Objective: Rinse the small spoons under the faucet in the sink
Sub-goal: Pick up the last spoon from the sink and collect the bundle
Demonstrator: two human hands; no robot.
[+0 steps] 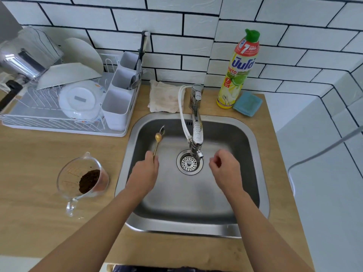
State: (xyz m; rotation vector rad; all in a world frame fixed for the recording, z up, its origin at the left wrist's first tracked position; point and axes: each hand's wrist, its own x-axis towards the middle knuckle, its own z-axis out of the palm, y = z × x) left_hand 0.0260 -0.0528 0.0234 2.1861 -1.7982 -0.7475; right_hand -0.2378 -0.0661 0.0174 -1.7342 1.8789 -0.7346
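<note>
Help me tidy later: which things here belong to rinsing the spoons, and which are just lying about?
For the job: spoons held in the left hand, faucet, sink, right hand.
Lying about: measuring cup, dish rack, soap bottle, blue cloth, rag.

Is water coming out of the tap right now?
Off, it seems: no stream shows below the faucet, and the sink looks dry.

Rack [64, 122] left — sink [253, 134] right
</note>
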